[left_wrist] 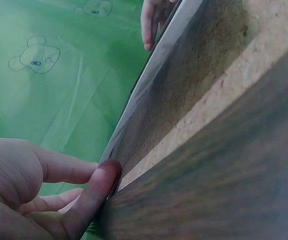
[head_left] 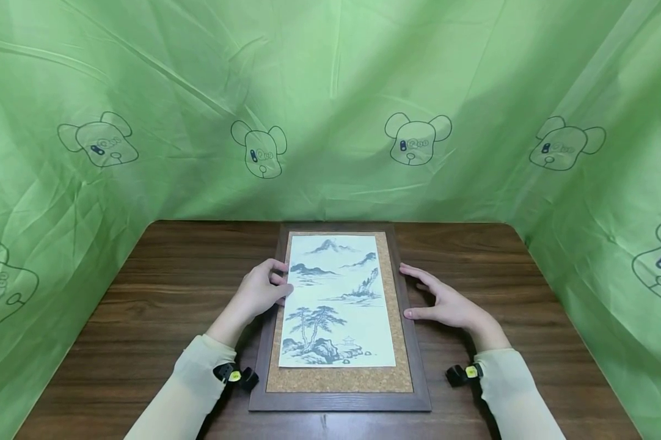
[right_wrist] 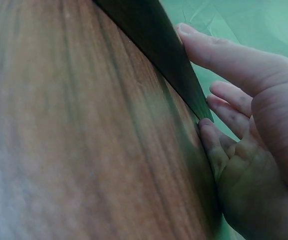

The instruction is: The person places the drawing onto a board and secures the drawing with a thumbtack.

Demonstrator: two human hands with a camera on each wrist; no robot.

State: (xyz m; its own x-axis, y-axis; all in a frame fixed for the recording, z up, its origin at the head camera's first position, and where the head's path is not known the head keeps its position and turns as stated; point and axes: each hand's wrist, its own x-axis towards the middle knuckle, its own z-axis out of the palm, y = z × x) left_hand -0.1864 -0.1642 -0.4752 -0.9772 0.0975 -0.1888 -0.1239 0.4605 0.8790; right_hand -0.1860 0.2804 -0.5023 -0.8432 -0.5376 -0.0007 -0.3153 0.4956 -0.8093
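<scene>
The left hand (head_left: 258, 291) touches the picture (head_left: 336, 290) inside the frame (head_left: 338, 402), grip unclear; the relaxed right hand (head_left: 447, 303) touches the frame's right edge.

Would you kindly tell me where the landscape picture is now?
In the head view, the landscape picture is over the framed corkboard, between the left hand at its left edge and the right hand.

- A screened-off recording booth, by the look of it.
- Green cloth (head_left: 330, 73) printed with cartoon animal heads (head_left: 415, 156) hangs on three sides.
- A wood-grain bench (head_left: 187, 269) stands within the cloth.
- Black wrist cameras (head_left: 248, 379) sit at both sleeves (head_left: 173, 391).
</scene>
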